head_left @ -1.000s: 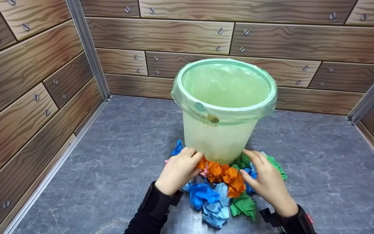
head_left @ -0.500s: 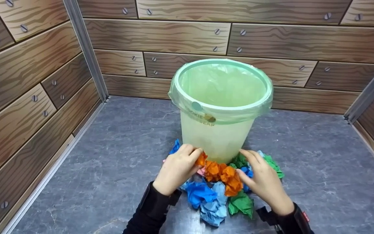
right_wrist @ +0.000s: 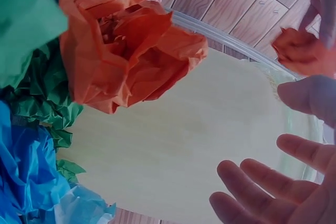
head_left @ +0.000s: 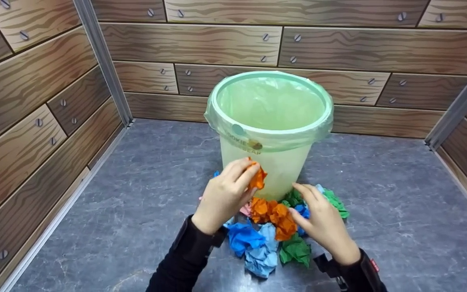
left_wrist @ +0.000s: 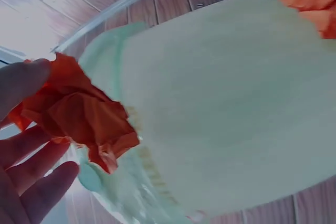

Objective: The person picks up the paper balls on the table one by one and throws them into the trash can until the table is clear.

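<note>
My left hand (head_left: 227,194) pinches a crumpled orange paper ball (left_wrist: 79,108) between thumb and fingers, raised in front of the trash can (head_left: 266,162). The can is pale, with a green rim and a thin green liner bag (head_left: 274,105) folded over it. My right hand (head_left: 324,221) holds nothing; its fingers are spread and relaxed beside the paper pile. Nearest to it lie other orange paper balls (head_left: 284,223), a green ball (head_left: 296,249) and a dark blue piece. In the right wrist view an orange ball (right_wrist: 126,45) sits apart from the fingers (right_wrist: 252,187).
More crumpled paper lies at the can's foot: a blue ball (head_left: 243,237), a light blue ball (head_left: 262,259), a pink piece (head_left: 245,209) and green paper (head_left: 335,202). Wood-print walls (head_left: 339,48) enclose the grey marbled floor (head_left: 136,211) at the back and sides.
My left hand has lifted the orange paper ball up from the pile, in front of the can. The right hand has barely moved, and the head view has shifted slightly.
</note>
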`<state>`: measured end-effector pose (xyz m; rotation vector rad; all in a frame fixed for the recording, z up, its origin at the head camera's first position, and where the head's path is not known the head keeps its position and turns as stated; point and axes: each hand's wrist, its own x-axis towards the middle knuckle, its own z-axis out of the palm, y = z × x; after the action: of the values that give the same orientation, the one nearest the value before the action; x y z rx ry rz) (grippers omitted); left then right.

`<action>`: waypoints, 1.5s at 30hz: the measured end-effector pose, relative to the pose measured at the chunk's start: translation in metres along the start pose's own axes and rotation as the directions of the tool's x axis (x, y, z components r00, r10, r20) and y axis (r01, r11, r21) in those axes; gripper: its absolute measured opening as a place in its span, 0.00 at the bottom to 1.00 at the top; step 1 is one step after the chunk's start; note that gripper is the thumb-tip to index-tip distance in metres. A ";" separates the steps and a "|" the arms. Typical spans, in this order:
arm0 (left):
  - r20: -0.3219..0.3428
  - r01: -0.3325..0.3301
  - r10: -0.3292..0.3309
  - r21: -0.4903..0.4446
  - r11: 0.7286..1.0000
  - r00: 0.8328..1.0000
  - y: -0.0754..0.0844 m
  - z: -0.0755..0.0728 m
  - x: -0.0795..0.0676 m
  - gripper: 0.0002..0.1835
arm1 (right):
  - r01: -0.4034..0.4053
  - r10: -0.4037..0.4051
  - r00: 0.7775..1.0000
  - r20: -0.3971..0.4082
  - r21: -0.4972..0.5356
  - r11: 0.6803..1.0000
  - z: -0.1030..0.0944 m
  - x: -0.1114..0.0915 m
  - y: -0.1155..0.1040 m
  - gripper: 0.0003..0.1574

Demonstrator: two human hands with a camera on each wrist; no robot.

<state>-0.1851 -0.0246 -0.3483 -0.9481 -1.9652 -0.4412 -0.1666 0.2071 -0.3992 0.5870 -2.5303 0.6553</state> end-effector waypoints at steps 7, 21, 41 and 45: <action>-0.135 -0.055 0.048 -0.044 0.998 0.990 -0.004 -0.004 0.041 0.21 | -0.009 0.009 1.000 0.008 0.005 1.000 -0.003 0.000 -0.002 0.34; -0.058 0.169 -0.163 0.137 0.976 0.985 -0.025 0.013 0.111 0.20 | 0.035 -0.035 0.999 -0.017 -0.014 0.999 -0.011 -0.004 -0.009 0.32; 0.049 0.259 -0.270 0.160 0.953 0.962 -0.035 0.024 0.111 0.21 | 0.058 -0.058 0.998 -0.038 -0.017 0.998 -0.013 -0.007 -0.012 0.33; 0.027 0.209 -0.217 0.167 0.963 0.976 -0.032 0.018 0.107 0.19 | 0.049 -0.049 0.999 -0.022 -0.025 0.998 -0.013 -0.007 -0.012 0.32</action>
<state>-0.2534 0.0136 -0.2668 -0.6510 -2.1192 -0.3742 -0.1506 0.2061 -0.3890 0.6272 -2.4910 0.6087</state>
